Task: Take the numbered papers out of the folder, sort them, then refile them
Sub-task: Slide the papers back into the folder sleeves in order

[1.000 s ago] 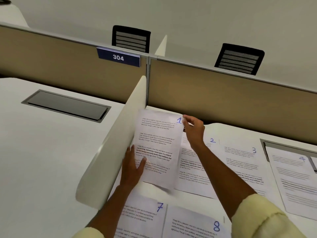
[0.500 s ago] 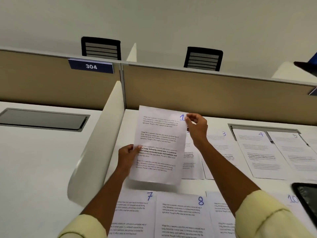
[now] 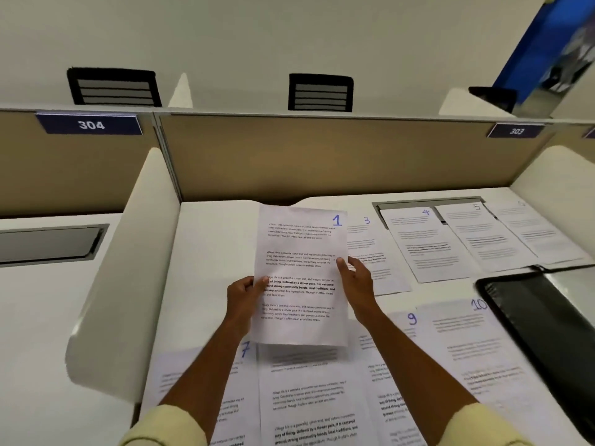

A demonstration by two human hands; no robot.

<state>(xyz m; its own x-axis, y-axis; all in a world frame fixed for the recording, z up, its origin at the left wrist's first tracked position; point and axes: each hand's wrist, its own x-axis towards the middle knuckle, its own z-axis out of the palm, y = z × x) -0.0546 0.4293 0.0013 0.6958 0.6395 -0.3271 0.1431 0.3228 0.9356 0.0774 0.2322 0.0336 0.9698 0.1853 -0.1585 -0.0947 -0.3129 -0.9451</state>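
Note:
I hold the paper marked 1 (image 3: 301, 252) upright above the desk. My left hand (image 3: 243, 297) pinches its left edge and my right hand (image 3: 355, 278) grips its right edge at mid-height. Under and around it numbered sheets lie flat on the desk: paper 3 (image 3: 375, 252), paper 4 (image 3: 421, 243) and paper 5 (image 3: 483, 233) in the far row, paper 7 (image 3: 209, 381), an unnumbered-looking sheet (image 3: 309, 397) partly hidden by paper 1, paper 9 (image 3: 396, 349) and paper 10 (image 3: 467, 342) in the near row. The black folder (image 3: 547, 333) lies open at the right.
A white curved divider (image 3: 128, 268) stands on the left of the desk, a tan partition (image 3: 322, 156) runs along the back with labels 304 and 303. Grey cable hatches (image 3: 48, 243) are set into the desks. Two black chair backs show beyond the partition.
Paper 1 has moved right and toward me. My right hand slid from the top right corner down to the middle of the right edge. The view has swung right, showing the folder.

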